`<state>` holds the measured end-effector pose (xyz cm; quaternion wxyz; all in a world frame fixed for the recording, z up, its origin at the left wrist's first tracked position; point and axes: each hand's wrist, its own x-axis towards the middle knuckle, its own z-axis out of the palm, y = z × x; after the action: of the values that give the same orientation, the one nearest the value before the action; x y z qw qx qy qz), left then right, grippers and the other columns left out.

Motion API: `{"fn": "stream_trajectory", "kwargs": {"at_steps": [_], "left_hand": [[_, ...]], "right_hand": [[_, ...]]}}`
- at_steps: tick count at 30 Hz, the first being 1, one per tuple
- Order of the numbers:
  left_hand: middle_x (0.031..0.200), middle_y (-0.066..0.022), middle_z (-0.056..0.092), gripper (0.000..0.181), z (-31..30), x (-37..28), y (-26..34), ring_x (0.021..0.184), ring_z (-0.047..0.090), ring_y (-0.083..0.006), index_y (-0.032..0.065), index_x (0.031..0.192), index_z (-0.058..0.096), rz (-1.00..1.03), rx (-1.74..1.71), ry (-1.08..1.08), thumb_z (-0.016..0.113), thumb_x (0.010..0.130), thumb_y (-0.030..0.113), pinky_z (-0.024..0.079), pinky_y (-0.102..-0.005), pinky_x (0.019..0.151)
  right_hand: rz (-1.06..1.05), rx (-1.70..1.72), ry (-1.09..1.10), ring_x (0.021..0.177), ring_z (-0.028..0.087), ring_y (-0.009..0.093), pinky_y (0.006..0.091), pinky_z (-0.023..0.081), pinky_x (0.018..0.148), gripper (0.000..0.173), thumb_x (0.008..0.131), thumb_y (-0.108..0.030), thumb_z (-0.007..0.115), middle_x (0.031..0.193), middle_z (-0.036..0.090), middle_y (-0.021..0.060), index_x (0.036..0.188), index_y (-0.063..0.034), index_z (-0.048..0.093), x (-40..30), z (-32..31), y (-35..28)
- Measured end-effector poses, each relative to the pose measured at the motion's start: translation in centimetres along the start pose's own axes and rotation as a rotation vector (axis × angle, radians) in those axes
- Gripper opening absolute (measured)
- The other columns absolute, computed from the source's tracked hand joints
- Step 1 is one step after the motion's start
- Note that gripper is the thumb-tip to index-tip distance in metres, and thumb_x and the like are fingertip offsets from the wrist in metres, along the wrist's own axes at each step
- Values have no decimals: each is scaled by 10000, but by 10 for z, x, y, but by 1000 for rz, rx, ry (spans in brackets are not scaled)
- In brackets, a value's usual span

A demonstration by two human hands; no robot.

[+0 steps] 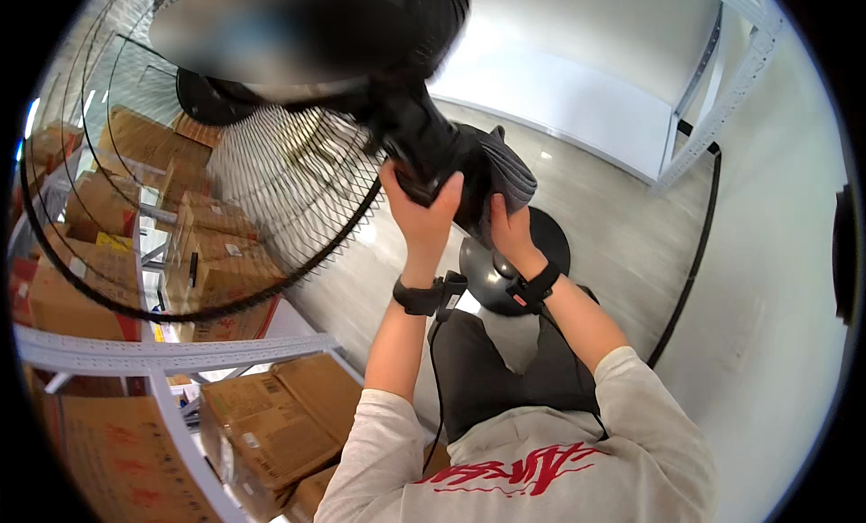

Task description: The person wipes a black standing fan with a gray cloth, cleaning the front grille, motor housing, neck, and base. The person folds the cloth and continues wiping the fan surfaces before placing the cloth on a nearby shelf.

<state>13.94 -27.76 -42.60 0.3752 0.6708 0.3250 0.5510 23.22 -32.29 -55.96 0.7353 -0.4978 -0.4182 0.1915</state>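
Note:
A large black pedestal fan with a round wire guard (298, 185) fills the upper left; its motor housing and neck (423, 134) are at the top centre. My left hand (423, 212) grips the black part below the neck, fingers and thumb around either side. A folded grey cloth (507, 168) lies against the fan's black part, and my right hand (511, 232) is closed on its lower end, close to the fan; the fingers are partly hidden. Beneath my hands stands a round black base (490, 279) on the floor. A dark blurred oval covers part of the fan's head.
Cardboard boxes (284, 415) fill white metal shelving (169, 354) at the left. A white shelf panel (561, 97) stands beyond the fan. Along the right wall, a black strip (700, 232) runs over the tiled floor (622, 252). Thin cables hang from both wrist straps.

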Motion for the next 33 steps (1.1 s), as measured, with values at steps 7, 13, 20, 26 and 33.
{"fn": "stream_trajectory", "kwargs": {"at_steps": [7, 13, 20, 26, 33], "left_hand": [[1082, -80, 568, 524, 7, 0, 2, 941, 561, -131, -22, 1212, 431, 129, -271, 24, 753, 835, 147, 474, -259, 833], [1107, -89, 552, 699, -13, -8, -21, 973, 526, -146, -38, 1331, 381, 68, -139, 9, 751, 853, 312, 438, -268, 852], [1467, -66, 406, 673, -17, -7, -31, 1360, 365, -191, 37, 1468, 306, -37, -679, -266, 263, 1023, 540, 284, -347, 1126], [1498, -75, 382, 754, -26, -12, -24, 1373, 356, -211, 29, 1466, 322, -46, -743, -363, 241, 996, 613, 262, -374, 1139], [1478, -65, 397, 685, -36, -18, -37, 1350, 387, -196, 78, 1471, 319, -111, -864, -327, 205, 1016, 576, 303, -355, 1125]], "right_hand": [[148, 60, 8, 919, 588, 251, 353, 451, 852, 405, 1028, -310, 430, 983, 639, 197, 1137, 50, 579, -34, -13, 58], [125, 257, -56, 825, 530, 142, 311, 451, 740, 499, 1035, -407, 421, 896, 647, 71, 1051, 56, 608, 40, -21, -89], [-833, -360, 44, 1409, 238, 441, 547, 227, 1107, 688, 812, -281, 687, 1550, 240, 227, 1447, -197, 435, 66, 32, -129], [-826, -412, -79, 1420, 240, 430, 559, 248, 1106, 626, 781, -169, 703, 1547, 279, 194, 1381, -176, 523, 38, 13, -119], [-855, -503, -18, 1389, 290, 418, 634, 237, 1081, 529, 822, -243, 683, 1492, 395, 101, 1330, -158, 562, 31, 43, -167]]}}
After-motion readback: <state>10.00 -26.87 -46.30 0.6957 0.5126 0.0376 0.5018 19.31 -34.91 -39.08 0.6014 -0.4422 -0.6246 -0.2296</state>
